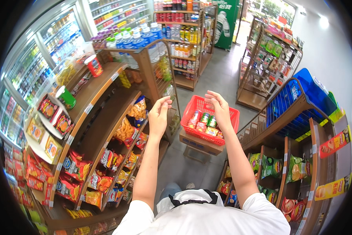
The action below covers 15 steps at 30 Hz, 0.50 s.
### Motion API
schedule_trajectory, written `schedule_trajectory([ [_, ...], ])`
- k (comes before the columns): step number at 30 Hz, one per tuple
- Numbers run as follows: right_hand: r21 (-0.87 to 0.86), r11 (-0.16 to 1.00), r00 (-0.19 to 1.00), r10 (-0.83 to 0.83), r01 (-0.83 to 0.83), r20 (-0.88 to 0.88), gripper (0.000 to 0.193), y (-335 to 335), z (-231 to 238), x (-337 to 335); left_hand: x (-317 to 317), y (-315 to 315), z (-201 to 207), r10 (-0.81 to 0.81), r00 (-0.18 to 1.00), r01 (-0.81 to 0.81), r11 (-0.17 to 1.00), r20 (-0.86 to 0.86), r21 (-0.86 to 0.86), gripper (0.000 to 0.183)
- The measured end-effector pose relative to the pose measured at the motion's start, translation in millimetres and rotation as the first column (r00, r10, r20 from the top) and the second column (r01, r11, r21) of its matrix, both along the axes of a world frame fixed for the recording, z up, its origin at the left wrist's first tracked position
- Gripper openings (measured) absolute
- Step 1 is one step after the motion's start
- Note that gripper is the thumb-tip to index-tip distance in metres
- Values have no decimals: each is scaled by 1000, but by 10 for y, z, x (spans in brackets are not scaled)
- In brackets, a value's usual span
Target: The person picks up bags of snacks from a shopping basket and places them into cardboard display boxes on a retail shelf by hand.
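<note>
Both my arms reach forward at about chest height. My left hand (159,116) hangs in the air by the end of the left snack shelf, fingers slightly bent and nothing in it. My right hand (219,109) is over the right part of a red plastic basket (195,103), also empty, its fingers loosely curved; I cannot tell whether it touches the basket. Inside the basket stand several short canisters, among them a green canister (212,121) and a red canister (201,126). The basket rests on a cardboard box (199,143) above a low stand.
To my left, a brown shelf (105,84) holds bagged chips (125,132), a red canister (93,65) and a green canister (66,97). Another shelf with green chip bags (271,166) stands to my right. Drink racks (183,51) and a wire rack (268,58) flank the grey floor (219,74) ahead.
</note>
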State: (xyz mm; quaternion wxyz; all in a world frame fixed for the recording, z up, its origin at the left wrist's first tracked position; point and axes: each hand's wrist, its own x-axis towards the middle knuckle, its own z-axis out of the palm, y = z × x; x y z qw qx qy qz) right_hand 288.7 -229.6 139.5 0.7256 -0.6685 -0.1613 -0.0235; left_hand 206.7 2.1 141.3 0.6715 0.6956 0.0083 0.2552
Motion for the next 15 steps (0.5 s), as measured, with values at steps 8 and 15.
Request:
schedule_trajectory([
  [8,-33,989,988,-149,147,-50,33,-606,-161,226,739,-509,-180,-145,989,145,989,-32,0,27],
  [15,-50,976,974,-216,213,-65,33,-853,-269,505,1268,-764,-371,-234,970,235,972,-59,9,26],
])
